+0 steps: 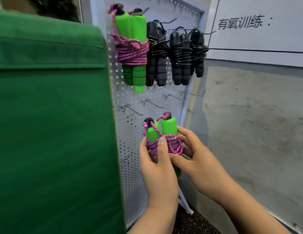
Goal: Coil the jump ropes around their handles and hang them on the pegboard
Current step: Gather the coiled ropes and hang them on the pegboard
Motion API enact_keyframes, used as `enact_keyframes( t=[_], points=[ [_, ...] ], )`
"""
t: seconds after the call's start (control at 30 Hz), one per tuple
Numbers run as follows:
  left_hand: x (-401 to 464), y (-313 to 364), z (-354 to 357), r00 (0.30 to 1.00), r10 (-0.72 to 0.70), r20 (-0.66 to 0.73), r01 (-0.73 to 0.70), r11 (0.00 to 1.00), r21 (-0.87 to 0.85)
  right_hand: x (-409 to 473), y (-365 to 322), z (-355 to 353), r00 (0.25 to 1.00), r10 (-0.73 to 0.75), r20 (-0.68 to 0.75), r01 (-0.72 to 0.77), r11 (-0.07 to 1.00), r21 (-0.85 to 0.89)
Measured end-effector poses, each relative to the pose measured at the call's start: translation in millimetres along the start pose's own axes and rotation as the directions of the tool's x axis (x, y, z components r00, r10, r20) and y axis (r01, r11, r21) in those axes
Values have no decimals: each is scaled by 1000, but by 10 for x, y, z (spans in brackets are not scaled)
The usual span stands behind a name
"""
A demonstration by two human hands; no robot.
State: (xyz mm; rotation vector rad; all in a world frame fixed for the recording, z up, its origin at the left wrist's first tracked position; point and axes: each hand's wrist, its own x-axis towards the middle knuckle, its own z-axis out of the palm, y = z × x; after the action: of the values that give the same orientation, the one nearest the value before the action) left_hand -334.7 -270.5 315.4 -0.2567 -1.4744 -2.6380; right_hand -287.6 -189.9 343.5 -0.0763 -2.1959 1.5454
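The left hand (156,163) and right hand (196,159) both grip a green-handled jump rope (161,135) in front of the lower pegboard (130,166). Its handles stand upright, black caps up, pink cord wound across them. Above it on the pegboard hang a matching coiled green rope (131,48) and black ropes (177,53), with a grey wall (248,115) to the pegboard's right.

I count two green-handled jump ropes with pink cord: one hanging on the pegboard (130,48), one in my hands (161,137). Three black-handled jump ropes hang beside it (156,53) (180,54) (199,49). One pegboard (135,183).
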Motion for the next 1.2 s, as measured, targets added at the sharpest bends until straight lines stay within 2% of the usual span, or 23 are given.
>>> enact_keyframes(
  t=[0.27,0.53,0.7,0.97,1.2],
  points=[
    [217,164,-247,998,47,-39,-48,999,-25,204,-13,297,996,-28,88,26,999,22],
    [331,203,-202,1000,-20,-24,20,1000,-12,332,58,304,996,-28,86,21,997,80],
    [402,179,-210,994,-86,-68,86,996,0,414,106,326,994,20,104,-30,995,95],
    [482,102,-247,992,-90,-93,101,987,123,665,89,486,994,57,95,-60,998,26],
    [560,125,-240,972,-198,-127,210,974,88,1029,115,715,997,46,63,-34,981,-190]
  ],
)
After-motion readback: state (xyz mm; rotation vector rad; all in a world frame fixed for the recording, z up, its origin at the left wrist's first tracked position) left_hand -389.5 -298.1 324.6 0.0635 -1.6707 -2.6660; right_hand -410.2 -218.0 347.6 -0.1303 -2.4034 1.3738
